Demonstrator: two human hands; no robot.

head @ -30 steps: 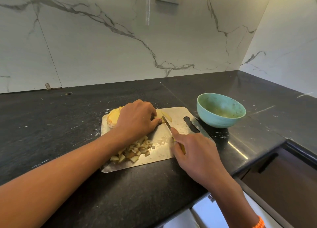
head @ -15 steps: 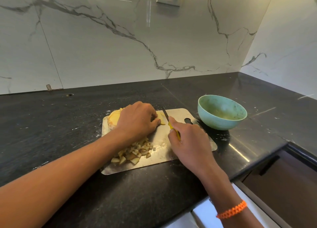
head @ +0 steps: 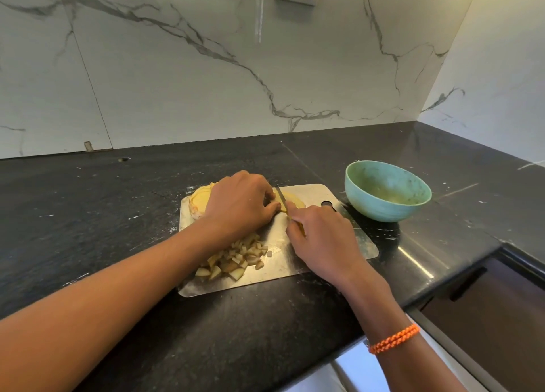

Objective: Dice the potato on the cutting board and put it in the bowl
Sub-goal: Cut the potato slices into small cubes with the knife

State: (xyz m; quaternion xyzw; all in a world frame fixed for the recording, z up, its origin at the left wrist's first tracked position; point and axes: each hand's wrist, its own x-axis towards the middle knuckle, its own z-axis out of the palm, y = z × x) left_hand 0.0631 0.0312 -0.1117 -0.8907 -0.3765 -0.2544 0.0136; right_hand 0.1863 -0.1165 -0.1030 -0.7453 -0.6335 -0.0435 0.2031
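Left grip (head: 240, 204) over potato (head: 200, 199)

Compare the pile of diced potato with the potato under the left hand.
The diced potato lies as small loose cubes at the board's near edge; the uncut potato is large slices at the far edge. The dice lie untouched; the left hand holds the slices. Both sit on the cutting board.
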